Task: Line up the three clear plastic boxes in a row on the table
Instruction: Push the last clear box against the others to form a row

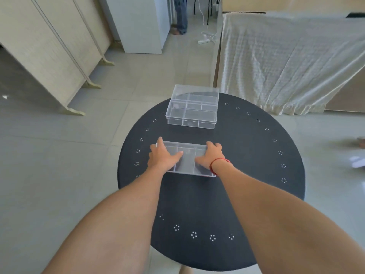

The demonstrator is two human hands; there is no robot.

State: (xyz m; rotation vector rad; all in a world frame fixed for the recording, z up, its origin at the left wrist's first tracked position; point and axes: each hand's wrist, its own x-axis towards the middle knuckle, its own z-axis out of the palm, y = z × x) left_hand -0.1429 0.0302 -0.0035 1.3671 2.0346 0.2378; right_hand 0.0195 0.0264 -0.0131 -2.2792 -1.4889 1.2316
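Both hands clasped on the nearest clear box: left hand (163, 155) spread over its left end, right hand (211, 156) over its right end. Beneath them the round dark table (246, 194); beyond the fingertips, the other two boxes (192, 107), seemingly stacked. Judged light, rigid, slick-walled; best gripped at the short ends.

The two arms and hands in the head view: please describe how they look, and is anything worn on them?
Both arms are bare, with no sleeves in view. The left hand wears nothing visible. The right hand has a thin red string bracelet around its wrist. No gloves, rings or watch show.
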